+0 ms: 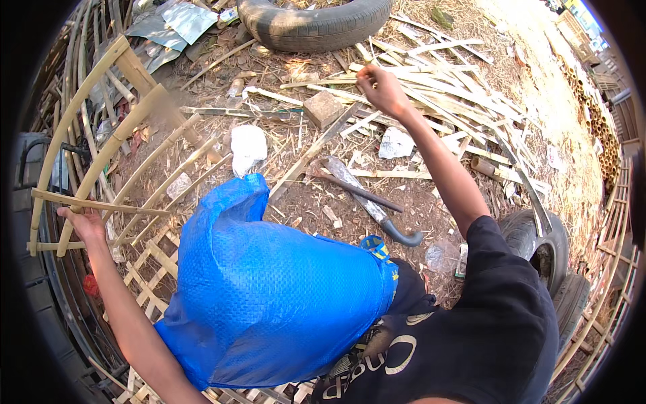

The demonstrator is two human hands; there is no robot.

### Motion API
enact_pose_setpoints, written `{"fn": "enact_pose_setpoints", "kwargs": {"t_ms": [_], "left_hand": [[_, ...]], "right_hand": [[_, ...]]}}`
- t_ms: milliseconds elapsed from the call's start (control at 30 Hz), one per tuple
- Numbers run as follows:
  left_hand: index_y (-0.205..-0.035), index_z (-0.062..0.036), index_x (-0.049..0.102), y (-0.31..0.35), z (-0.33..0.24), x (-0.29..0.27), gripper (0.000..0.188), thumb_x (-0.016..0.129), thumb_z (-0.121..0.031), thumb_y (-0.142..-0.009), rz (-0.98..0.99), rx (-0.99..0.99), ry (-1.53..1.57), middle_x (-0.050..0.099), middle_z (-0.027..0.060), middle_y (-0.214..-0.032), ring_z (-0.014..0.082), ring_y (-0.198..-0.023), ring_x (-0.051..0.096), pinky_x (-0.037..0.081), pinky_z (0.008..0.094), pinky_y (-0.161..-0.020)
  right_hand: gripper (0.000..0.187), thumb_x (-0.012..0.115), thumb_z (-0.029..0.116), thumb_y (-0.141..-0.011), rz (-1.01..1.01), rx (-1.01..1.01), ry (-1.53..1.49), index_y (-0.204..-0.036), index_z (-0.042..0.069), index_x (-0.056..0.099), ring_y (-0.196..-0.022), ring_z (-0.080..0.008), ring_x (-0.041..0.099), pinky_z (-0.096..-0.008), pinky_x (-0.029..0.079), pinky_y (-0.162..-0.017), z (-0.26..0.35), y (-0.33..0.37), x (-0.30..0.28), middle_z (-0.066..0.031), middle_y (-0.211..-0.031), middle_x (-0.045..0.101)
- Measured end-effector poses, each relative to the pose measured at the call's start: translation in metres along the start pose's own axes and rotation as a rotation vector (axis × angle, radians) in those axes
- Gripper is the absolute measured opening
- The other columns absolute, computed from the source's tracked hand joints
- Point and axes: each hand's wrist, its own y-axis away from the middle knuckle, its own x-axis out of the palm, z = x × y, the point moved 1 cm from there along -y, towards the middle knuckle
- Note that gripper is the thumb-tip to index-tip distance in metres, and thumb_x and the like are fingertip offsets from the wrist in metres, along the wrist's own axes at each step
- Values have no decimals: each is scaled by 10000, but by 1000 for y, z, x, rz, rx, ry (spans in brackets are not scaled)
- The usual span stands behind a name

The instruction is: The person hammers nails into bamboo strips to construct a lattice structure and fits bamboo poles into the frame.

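Note:
At the left, my left hand (86, 224) is closed around the lower end of a curved bamboo frame (120, 138), made of bent slats joined by crosspieces. The frame stands tilted up, and its far side is blurred. Ahead and right of centre, my right hand (383, 91) is raised over a pile of split bamboo strips (444, 91). Its fingers are bent and pressed together; anything between them is too small to make out. Blue woven plastic sheeting (282, 289) covers my lap. Beyond it on the ground lie a long-bladed knife (356, 190) with a curved handle and a thin dark rod (367, 193).
A wooden block (323, 109) and white lumps (249, 147) sit on the littered soil. One tyre (316, 30) lies at the far side, others (538, 246) at my right. Woven bamboo lattice (151, 266) is at lower left; bamboo poles (81, 74) line the left.

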Motion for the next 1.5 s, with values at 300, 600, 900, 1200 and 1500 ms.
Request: {"fn": "enact_pose_setpoints", "kwargs": {"t_ms": [300, 600, 900, 1200, 1500], "left_hand": [[-1215, -53, 511, -28, 27, -64, 732, 422, -703, -890, -54, -79, 83, 604, 97, -1143, 237, -1023, 591, 517, 383, -918], [-1230, -75, 522, -34, 61, -96, 686, 375, -675, -932, -145, -93, 6, 643, 101, -1087, 221, -1008, 609, 501, 412, -925], [-1258, -152, 432, -37, 68, -107, 425, 455, -491, -1004, -257, -105, 8, 610, 92, -1060, 230, -880, 617, 540, 411, -808], [-1190, -82, 556, -38, 74, -67, 533, 403, -553, -993, -266, -164, -185, 664, 78, -1085, 202, -927, 641, 525, 364, -721], [-1065, -211, 620, -38, 69, -62, 316, 380, -397, -976, -257, -592, -369, 677, -45, -1019, 132, -959, 602, 410, 342, -725]], "right_hand": [[465, 460, 47, -845, -126, 355, 916, -1299, 100, 544, -1223, -406, 499, -490, 439, -996, -264, 35, -141, -210, -1203, 616], [501, 515, 107, -866, -46, 713, 947, -1364, 166, 506, -1393, -406, 300, -589, 309, -1097, -271, 30, -158, -169, -1451, 414], [352, 592, 204, -902, -8, 596, 1215, -1235, 93, 581, -1353, -326, 399, -554, 292, -1101, -271, 14, -161, -121, -1349, 533], [206, 616, 132, -854, -417, -52, 1086, -1038, 53, 566, -907, -267, 626, -403, 427, -841, -187, 30, -174, -102, -899, 667], [168, 684, 59, -763, -662, -188, 626, -868, 80, 554, -848, -262, 604, -400, 390, -799, -80, 56, -159, -56, -809, 622]]}}
